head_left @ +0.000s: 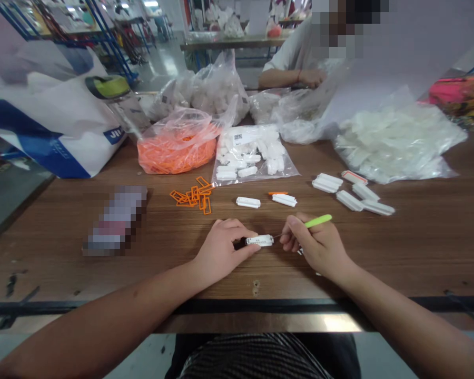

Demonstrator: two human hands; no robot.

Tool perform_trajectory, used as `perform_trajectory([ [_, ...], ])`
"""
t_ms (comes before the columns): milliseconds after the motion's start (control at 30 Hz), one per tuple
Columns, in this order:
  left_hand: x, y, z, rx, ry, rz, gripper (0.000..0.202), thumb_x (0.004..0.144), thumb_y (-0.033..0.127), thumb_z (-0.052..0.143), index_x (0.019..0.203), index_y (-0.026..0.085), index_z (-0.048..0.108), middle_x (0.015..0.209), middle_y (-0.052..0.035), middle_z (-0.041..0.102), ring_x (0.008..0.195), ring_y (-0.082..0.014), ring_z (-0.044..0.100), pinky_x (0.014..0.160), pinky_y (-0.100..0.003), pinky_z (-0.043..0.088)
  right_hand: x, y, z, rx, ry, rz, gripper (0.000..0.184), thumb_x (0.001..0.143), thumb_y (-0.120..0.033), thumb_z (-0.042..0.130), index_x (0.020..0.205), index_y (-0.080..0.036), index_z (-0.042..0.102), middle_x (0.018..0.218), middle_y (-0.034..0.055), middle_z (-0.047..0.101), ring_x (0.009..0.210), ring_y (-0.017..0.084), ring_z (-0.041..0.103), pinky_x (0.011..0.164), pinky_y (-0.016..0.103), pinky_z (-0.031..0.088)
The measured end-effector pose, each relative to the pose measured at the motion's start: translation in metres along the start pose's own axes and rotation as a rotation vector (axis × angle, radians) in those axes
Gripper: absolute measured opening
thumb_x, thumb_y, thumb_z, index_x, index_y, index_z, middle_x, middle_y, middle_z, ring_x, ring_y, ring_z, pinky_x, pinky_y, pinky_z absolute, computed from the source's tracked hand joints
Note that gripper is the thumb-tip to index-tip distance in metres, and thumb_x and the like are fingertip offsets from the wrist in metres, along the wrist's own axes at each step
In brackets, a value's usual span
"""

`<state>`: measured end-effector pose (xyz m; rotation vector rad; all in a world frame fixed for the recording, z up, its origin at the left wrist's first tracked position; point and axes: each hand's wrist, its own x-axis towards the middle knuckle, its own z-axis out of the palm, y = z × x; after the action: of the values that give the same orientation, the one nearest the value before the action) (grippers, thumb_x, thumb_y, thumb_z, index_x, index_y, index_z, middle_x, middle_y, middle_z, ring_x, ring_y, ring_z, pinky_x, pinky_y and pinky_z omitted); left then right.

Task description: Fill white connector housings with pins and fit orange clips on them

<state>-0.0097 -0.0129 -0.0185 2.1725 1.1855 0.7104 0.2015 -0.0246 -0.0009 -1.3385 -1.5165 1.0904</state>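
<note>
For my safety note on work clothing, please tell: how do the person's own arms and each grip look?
The left grip and right grip are ungloved human hands; no ring can be seen. The left forearm and right forearm are bare, with no sleeve, watch or bracelet visible.

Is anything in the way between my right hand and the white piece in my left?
Nothing visible blocks the gap. Only the thin shaft of the green-handled tool, held in your right hand, crosses it toward the white piece in your left hand; whether it touches is hard to tell.
</note>
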Motion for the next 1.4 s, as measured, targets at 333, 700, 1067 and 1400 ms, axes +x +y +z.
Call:
perform_trajectory([
  [333,0.001,0.0,0.0,0.007,0.001,0.0,0.014,0.08,0.031,0.072,0.092,0.024,0.072,0.085,-0.0001,0.07,0.079,-0.0176,0.062,0.076,-0.035,0.038,0.003,0.002,0.0,0.022,0.003,0.054,0.049,0.087,-0.059,0.048,0.065,-0.016,0.059,0.054,0.0031,0.063,0.043,0.011,0.06,0.04,0.02,0.048],
  [700,0.0,0.001,-0.001,-0.003,-0.003,0.001,0.012,0.081,0.03,0.071,0.092,0.025,0.072,0.085,0.0002,0.07,0.079,-0.0172,0.061,0.076,-0.034,0.037,-0.004,0.001,-0.001,-0.245,-0.072,-0.179,0.04,0.097,-0.039,0.039,0.069,-0.018,0.057,0.06,0.002,0.062,0.052,0.011,0.06,0.051,0.024,0.048],
  [1067,0.0,0.0,0.0,-0.011,-0.005,-0.002,0.014,0.08,0.031,0.072,0.093,0.024,0.072,0.086,0.0003,0.07,0.079,-0.0167,0.061,0.076,-0.033,0.035,-0.001,-0.001,-0.009,-0.226,0.042,-0.235,0.037,0.097,-0.035,0.041,0.067,-0.02,0.059,0.057,0.0,0.062,0.047,0.011,0.058,0.047,0.024,0.046],
  [1400,0.001,0.006,0.001,0.138,-0.016,0.021,0.042,0.077,0.041,0.073,0.113,0.02,0.064,0.096,-0.0036,0.067,0.087,-0.0208,0.06,0.081,-0.037,0.037,0.019,0.016,-0.07,-0.98,0.024,-0.374,0.021,0.087,-0.022,0.05,0.087,-0.018,0.071,0.086,0.0087,0.072,0.078,0.026,0.067,0.066,0.036,0.05],
])
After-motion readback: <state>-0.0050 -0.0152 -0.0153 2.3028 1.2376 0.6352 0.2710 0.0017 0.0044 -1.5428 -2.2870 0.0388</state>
